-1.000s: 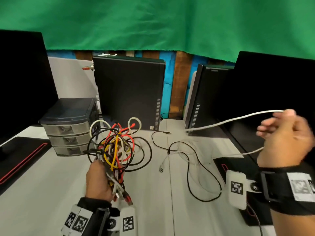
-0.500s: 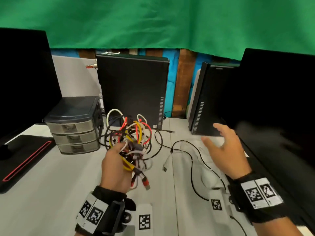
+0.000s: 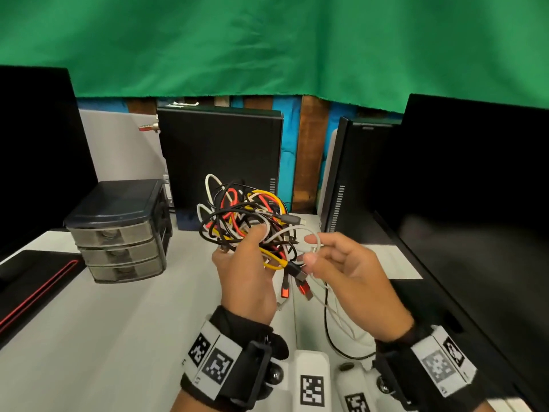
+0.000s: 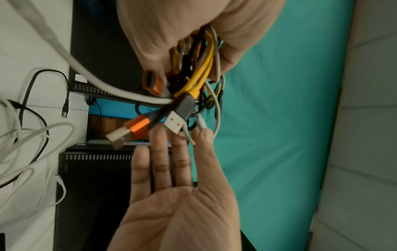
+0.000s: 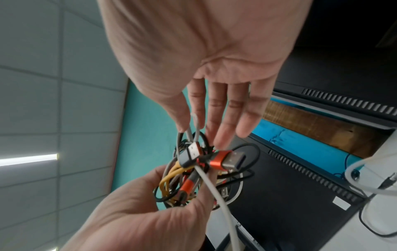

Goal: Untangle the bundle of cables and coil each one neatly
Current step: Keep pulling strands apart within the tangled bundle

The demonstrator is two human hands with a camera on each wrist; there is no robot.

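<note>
Meanwhile left hand (image 3: 246, 272) grips cable bundle (image 3: 246, 215); right hand (image 3: 344, 269) pinches its white cable (image 3: 315, 239).

Evenly lit, wide-angle edge warp, wrist views soft.

A tangled bundle of black, white, red and yellow cables (image 3: 246, 221) is held up above the white counter (image 3: 118, 322), gripped at its lower part by the left hand (image 3: 246, 272). Loops fan out at the top; a grey plug (image 3: 292, 219) juts to the right. Two orange-collared USB plugs (image 3: 304, 288) dangle beneath, beside a grey-sleeved USB plug (image 4: 178, 117). The right hand (image 3: 344, 269) pinches a thin white cable loop (image 3: 315, 242) at the bundle's right edge. A loose white cable (image 3: 338, 316) and a loose black cable (image 3: 329, 331) lie on the counter.
</note>
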